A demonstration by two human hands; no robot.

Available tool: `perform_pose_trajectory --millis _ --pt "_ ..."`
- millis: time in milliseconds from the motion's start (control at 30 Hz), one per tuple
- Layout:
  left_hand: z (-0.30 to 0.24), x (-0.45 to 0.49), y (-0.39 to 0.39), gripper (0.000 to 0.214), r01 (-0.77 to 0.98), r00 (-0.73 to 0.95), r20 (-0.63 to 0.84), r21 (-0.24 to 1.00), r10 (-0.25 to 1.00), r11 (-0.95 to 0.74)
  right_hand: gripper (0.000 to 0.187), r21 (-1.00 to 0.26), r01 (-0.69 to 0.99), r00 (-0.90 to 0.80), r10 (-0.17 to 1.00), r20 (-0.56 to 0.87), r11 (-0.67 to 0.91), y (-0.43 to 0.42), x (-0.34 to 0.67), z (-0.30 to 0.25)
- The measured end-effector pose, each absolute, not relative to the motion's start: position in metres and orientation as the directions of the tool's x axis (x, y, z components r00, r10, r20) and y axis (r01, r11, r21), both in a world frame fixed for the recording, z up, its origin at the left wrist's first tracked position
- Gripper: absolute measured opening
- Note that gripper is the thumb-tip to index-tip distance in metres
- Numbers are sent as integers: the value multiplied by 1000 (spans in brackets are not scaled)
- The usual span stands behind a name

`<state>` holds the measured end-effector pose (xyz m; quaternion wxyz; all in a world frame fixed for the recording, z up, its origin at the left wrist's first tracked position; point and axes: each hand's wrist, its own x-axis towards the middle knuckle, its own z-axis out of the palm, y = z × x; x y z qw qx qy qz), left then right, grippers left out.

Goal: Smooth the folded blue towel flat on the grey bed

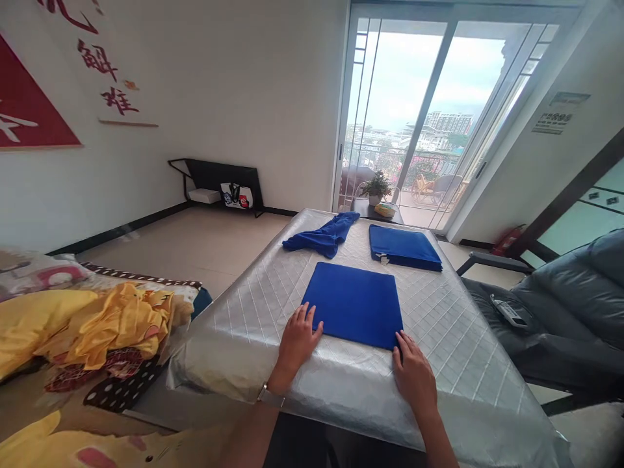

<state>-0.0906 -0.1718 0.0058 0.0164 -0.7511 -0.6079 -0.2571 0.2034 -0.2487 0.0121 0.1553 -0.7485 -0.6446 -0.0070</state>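
A flat, square blue fabric panel lies on a table with a shiny silver quilted cover. At its near left corner rests my left hand, fingers stretched out and slightly apart, a watch on the wrist. My right hand touches the near right corner with its fingers extended along the edge. Neither hand is visibly wrapped round the panel. Beyond it to the right is a flat blue fabric stack with a small white tag on its near side. A crumpled blue cloth lies at the far left.
A dark armchair holding a remote-like device stands right of the table. To the left are yellow bedding and pillows. A potted plant sits beyond the table, before sliding glass doors. A black low shelf stands by the wall.
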Motion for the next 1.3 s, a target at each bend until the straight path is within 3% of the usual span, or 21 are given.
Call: perform_pose_trajectory --millis 300,833,1000,1133,1300 --pt "20 -89 -178 12 936 129 425 246 896 -251 53 -243 961 194 947 257 -131 -251 200 16" --pt "20 -88 -177 11 949 178 353 185 919 -255 53 -271 957 186 938 293 -105 -248 209 4" --pt "22 -89 -178 12 952 189 341 165 921 -257 51 -290 947 191 968 163 -138 -243 211 19" --pt "23 -89 -179 11 954 188 347 156 919 -254 48 -213 962 187 981 49 -173 -231 211 38" --pt "22 -89 -179 10 953 208 365 133 908 -272 57 -131 979 176 974 140 -158 -213 204 25"
